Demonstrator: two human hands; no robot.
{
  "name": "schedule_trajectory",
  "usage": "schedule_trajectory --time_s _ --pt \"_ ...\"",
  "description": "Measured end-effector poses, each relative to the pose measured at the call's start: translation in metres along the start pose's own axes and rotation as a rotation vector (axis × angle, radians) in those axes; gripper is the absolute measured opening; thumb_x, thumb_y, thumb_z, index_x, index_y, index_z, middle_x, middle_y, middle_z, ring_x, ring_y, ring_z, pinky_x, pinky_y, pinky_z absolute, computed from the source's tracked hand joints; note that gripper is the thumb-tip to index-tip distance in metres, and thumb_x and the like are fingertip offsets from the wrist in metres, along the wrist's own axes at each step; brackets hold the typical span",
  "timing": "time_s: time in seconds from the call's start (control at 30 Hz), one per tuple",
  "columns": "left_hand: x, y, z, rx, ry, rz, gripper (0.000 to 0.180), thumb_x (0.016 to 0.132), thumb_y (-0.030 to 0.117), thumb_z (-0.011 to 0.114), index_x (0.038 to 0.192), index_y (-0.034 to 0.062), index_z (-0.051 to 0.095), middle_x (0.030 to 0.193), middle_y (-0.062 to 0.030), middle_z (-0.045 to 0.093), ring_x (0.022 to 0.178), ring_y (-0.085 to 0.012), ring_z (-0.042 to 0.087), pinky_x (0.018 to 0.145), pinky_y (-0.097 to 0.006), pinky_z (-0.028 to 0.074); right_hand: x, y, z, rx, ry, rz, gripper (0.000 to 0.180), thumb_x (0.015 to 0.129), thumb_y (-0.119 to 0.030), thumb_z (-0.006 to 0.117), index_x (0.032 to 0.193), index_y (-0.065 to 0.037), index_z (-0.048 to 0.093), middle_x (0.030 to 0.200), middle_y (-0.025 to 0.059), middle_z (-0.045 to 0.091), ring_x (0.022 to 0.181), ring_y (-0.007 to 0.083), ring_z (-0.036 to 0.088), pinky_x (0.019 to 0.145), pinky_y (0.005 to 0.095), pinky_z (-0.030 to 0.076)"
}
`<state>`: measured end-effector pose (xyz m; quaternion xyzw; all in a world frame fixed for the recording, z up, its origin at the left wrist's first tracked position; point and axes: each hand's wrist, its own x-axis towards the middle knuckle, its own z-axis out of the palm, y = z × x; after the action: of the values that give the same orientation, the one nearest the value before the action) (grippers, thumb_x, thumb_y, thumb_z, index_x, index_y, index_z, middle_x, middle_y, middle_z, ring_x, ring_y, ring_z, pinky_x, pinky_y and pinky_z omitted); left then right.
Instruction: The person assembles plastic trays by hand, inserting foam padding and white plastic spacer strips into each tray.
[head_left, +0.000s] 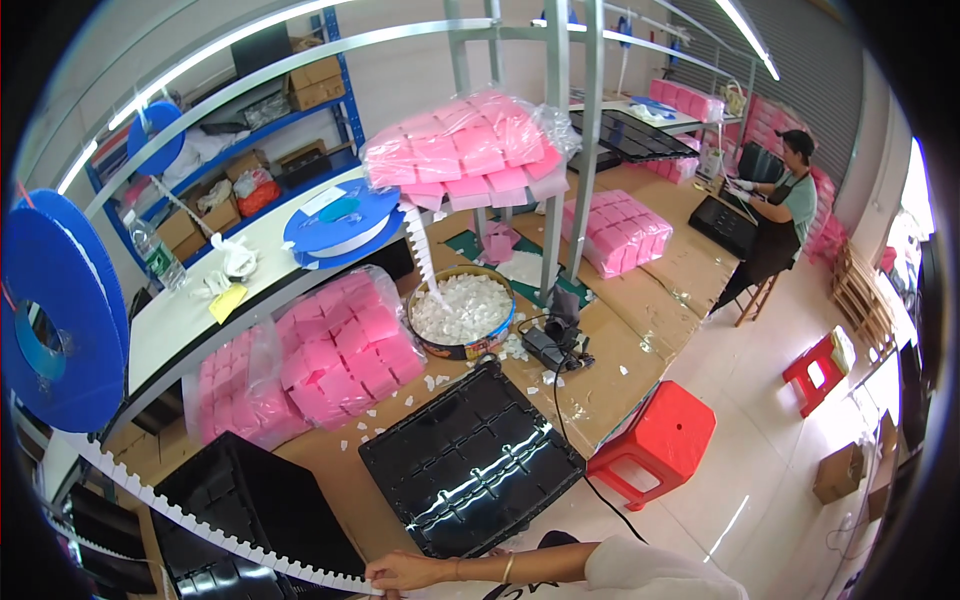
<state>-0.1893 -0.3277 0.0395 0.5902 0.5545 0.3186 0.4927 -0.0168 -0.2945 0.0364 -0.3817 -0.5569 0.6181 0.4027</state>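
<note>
My right hand [405, 572] is at the bottom edge, its fingers closed on the end of a long white toothed strip [215, 535]. From there the strip curves up and left toward a big blue reel [65, 310]. Just beyond my hand a shiny black plastic tray [475, 455], divided into several compartments, lies on the cardboard-covered table. To its left is a stack of black trays [245, 510], which the strip crosses in front of. My left hand does not show.
A round tin [462, 352] holds white scraps. Pink bundles in clear plastic [345, 345] stand behind the trays, near a shelf with a second blue reel [342, 222]. A black adapter [552, 348] trails a cable. A red stool [665, 440] stands right; a co-worker [785, 210] sits farther off.
</note>
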Motion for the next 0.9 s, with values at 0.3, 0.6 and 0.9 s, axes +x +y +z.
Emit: schedule_trajectory --time_s 0.3,0.6,0.9 --pt "0.045 0.077 0.093 -0.665 -0.169 -0.155 0.02 0.099 0.014 0.064 0.104 -0.0046 0.064 0.097 -0.0097 0.069 0.083 -0.0156 0.069 0.071 -0.028 0.059 -0.091 -0.019 -0.075 -0.093 0.426 0.013 0.04 0.098 -0.021 0.065 0.133 -0.005 0.055 0.119 0.0076 0.063 0.102 0.0138 0.062 0.087 0.0292 0.052" --pt "0.059 0.066 0.113 -0.627 -0.209 -0.17 0.025 0.102 0.02 0.059 0.107 -0.004 0.063 0.094 -0.0117 0.07 0.076 -0.0163 0.07 0.068 -0.025 0.059 -0.119 -0.009 -0.1 0.214 0.468 0.127 0.024 0.096 -0.009 0.067 0.117 0.0 0.06 0.091 0.0018 0.066 0.074 0.0062 0.063 0.067 0.0194 0.051" --pt "0.068 0.057 0.119 -0.596 -0.155 -0.226 0.021 0.099 0.018 0.064 0.102 -0.0034 0.064 0.087 -0.01 0.07 0.072 -0.0153 0.069 0.063 -0.025 0.057 -0.111 0.007 -0.123 0.093 0.537 0.164 0.019 0.093 -0.004 0.068 0.11 0.003 0.062 0.09 0.0036 0.069 0.08 0.007 0.066 0.073 0.0231 0.055"
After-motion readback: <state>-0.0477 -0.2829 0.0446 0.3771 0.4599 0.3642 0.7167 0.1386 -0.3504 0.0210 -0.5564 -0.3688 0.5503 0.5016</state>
